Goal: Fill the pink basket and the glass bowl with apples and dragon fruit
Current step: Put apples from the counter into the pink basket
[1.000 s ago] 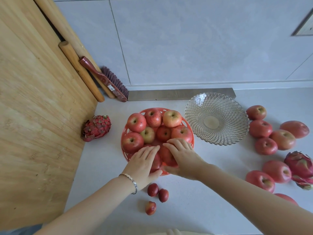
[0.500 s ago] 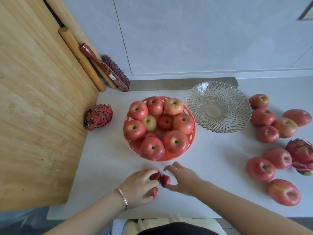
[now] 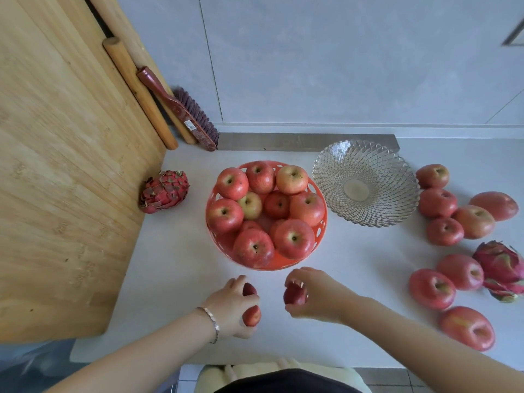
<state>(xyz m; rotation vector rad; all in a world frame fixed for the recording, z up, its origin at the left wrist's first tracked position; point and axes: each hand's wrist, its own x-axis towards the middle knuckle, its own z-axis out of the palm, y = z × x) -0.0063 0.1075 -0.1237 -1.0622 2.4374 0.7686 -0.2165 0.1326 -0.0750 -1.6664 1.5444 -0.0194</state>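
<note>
Just in front of the apple-filled pink basket (image 3: 321, 222) on the desk (image 3: 175, 268), the left hand (image 3: 232, 306) is closed around what look like two small red fruits (image 3: 251, 314), the right hand (image 3: 310, 297) pinches a third (image 3: 293, 296), and the glass bowl (image 3: 365, 182) sits beside the basket's right.

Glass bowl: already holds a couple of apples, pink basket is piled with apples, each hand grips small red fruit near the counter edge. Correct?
Not quite. The head view shows the glass bowl with nothing in it. The rest stands: the pink basket is piled with apples, and the left hand and right hand each grip small red fruit near the counter edge.
</note>
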